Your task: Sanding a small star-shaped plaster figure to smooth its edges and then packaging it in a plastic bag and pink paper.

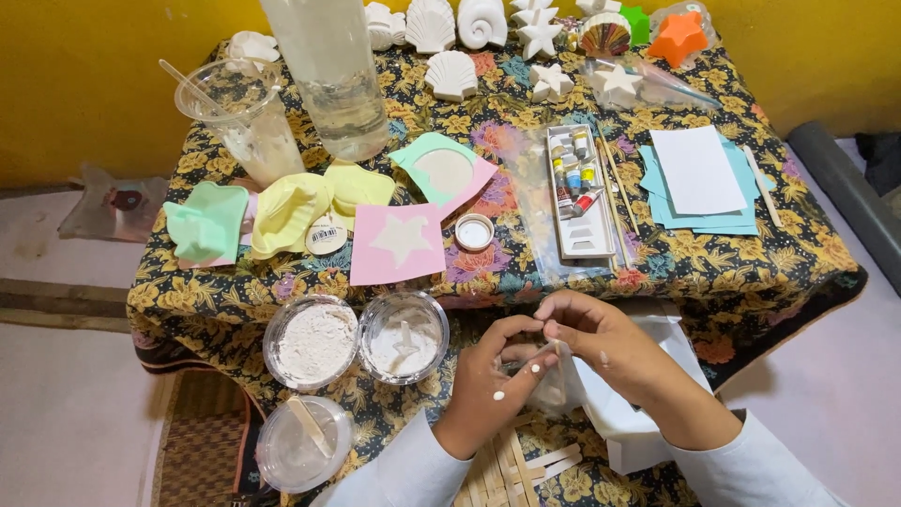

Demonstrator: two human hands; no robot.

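My left hand (488, 380) and my right hand (601, 343) meet at the table's front edge, fingertips pinched together on a thin clear plastic bag (549, 380) with white stuff in it. White specks dot both hands. Just left of my left hand stand two round clear tubs: one of white powder (312, 343) and one (404, 337) holding white powder with a small star shape. A lidded clear tub (302, 443) with a wooden stick lies nearer to me.
A floral cloth (751, 272) covers the table. On it lie a pink star mould (398, 242), yellow and green moulds (291, 211), a paint tray (579, 192), blue and white paper (699, 174), a large clear bottle (333, 80), a cup (246, 117) and white plaster shells and stars (450, 73).
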